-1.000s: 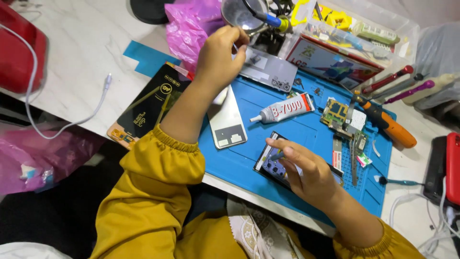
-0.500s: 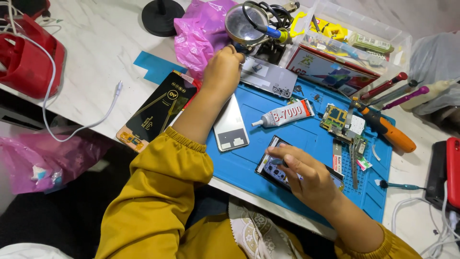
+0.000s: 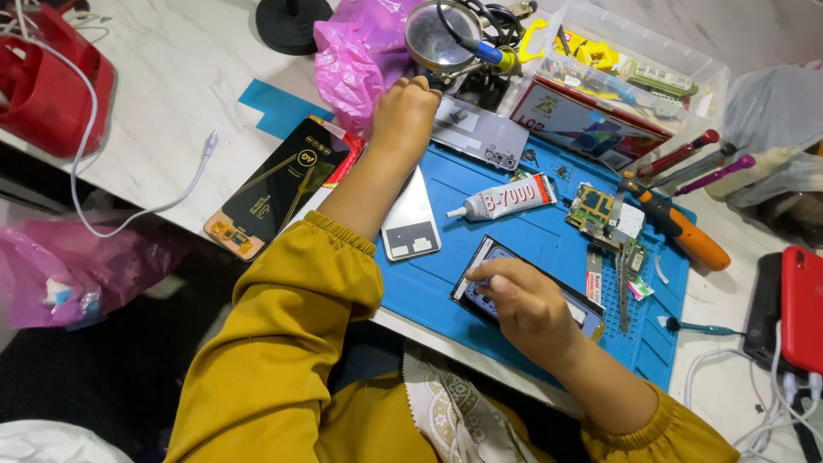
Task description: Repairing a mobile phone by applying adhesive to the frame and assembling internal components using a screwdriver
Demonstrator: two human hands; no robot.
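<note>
White marble-look worktop w/ blue mat; dark floor below, bright even light.
</note>
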